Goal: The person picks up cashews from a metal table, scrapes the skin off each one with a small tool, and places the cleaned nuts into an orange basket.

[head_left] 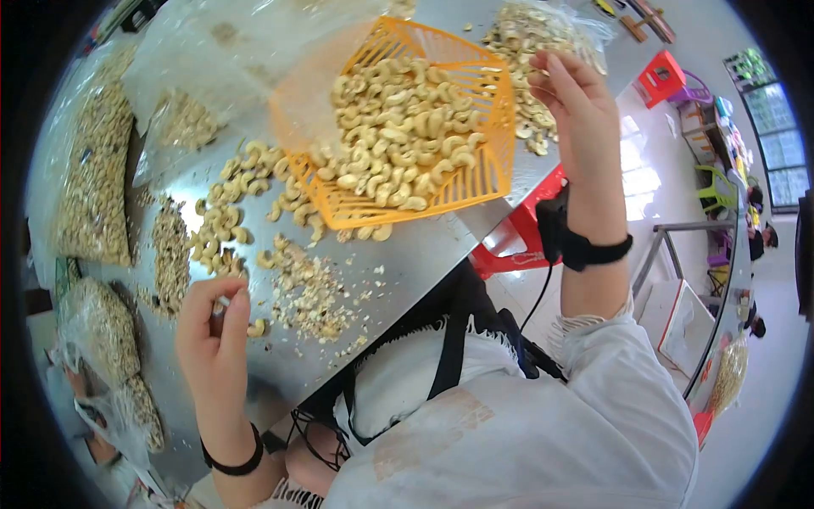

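Observation:
My left hand [216, 318] is closed in a pinch low over the metal table, beside loose cashews [222, 222]. Something pale shows between its thumb and forefinger, perhaps a cashew, too small to be sure. Raised at the upper right, my right hand [578, 106] has its fingers curled and thumb tip near the forefinger. It hovers by a heap of pale flat pieces [532, 51] on plastic; anything in its fingertips is hidden. Between the hands, a tilted orange plastic basket [331, 208] holds many whole cashews [398, 127]. Small broken bits [309, 293] lie right of my left hand.
A strip of darker crumbs [170, 254] runs along the left of the metal table [407, 267]. Clear bags of nuts [97, 178] stand at the left edge, and plastic sheeting [229, 51] covers the back. A red stool [517, 242] is by the table's near edge.

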Motion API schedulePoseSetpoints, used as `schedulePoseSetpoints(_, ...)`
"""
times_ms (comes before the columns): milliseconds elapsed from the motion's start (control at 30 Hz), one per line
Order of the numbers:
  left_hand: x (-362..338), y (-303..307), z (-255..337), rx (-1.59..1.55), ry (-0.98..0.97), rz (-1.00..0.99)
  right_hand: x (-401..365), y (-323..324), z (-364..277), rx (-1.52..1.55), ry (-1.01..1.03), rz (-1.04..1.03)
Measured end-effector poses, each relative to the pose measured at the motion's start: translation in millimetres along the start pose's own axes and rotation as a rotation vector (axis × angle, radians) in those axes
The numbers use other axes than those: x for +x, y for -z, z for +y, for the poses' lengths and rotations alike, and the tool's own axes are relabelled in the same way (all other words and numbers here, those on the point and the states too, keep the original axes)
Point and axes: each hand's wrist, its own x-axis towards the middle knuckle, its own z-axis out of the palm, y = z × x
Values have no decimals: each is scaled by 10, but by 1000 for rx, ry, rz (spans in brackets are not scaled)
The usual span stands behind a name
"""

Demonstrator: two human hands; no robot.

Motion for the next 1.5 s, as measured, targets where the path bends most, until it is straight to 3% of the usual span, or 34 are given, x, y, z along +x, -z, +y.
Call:
schedulePoseSetpoints(233, 34, 81, -339, 202, 89, 30, -545, -393, -204, 228, -114, -249)
schedulePoseSetpoints(333, -24, 104, -419, 360, 6, 38, -738, -533, -227, 243, -199, -365)
schedulePoseSetpoints(400, -62, 139, -364, 423, 104, -82, -827, -587, -218, 250, -268, -499)
schedulePoseSetpoints(533, -205, 175, -398, 395, 84, -165, -994, -735, -210, 225, -338, -619)
schedulePoseSetpoints(733, -251, 129, -473, 278, 129, -75, -1170, -887, -144, 230, -407, -720)
schedulePoseSetpoints(867, -321, 47, -236, 138, 114, -67, -1356, -1046, -83, 319, -579, -848)
schedulePoseSetpoints(933, -363, -40, -181, 113, -64, -20, -1452, -1137, -56, 348, -650, -857)
schedulePoseSetpoints(967, -364, -79, -166, 109, -64, -22, -1490, -1173, -39, 384, -732, -908)
schedulePoseSetpoints(1033, -370, -140, -141, 141, -343, 0, -1520, -1216, -54, 419, -817, -959)
schedulePoseSetpoints(1100, -391, -172, -103, 135, -342, -7, -1512, -1236, -109, 458, -975, -952)
schedulePoseSetpoints(1267, -425, -174, -61, 31, -261, -65, -1526, -1227, -37, 556, -915, -932)
schedulePoseSetpoints(1333, -427, -131, -66, -167, -135, -175, -1533, -1216, -25, 580, -895, -900)
schedulePoseSetpoints(1500, -494, -91, -80, -381, -43, -291, -1540, -1177, -6, 606, -695, -862)
